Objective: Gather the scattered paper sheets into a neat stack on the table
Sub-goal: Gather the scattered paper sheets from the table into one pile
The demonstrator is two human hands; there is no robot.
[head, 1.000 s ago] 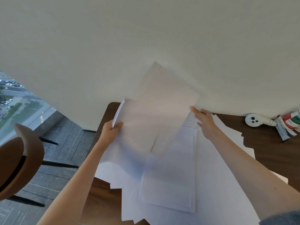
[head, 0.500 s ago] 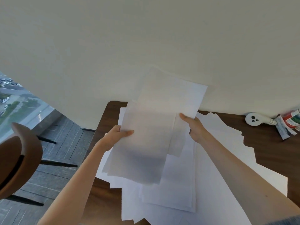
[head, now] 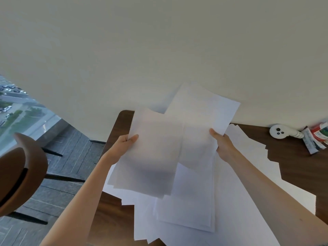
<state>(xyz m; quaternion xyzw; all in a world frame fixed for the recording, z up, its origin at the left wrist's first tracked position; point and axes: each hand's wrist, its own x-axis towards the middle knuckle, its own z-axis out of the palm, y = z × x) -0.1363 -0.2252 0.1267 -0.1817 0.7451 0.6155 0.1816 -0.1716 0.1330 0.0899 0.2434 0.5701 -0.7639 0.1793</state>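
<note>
Several white paper sheets [head: 193, 206] lie overlapping and askew on the dark wooden table [head: 294, 157]. Above them I hold a loose bunch of lifted sheets [head: 159, 153], fanned out of line with each other. My left hand [head: 124, 144] pinches the bunch at its left edge, thumb on top. My right hand [head: 221, 144] grips the right edge of a sheet that sticks up toward the wall. More sheets [head: 252, 157] spread to the right under my right forearm.
A white handheld device [head: 280, 132] and some red and grey packets [head: 317, 137] lie at the table's back right by the wall. A brown chair [head: 19, 173] stands left of the table on the grey floor, next to a window.
My right hand went from touching the sheets on the table to gripping the lifted bunch's right edge. The bunch dropped lower and flatter, and both hands moved a little right.
</note>
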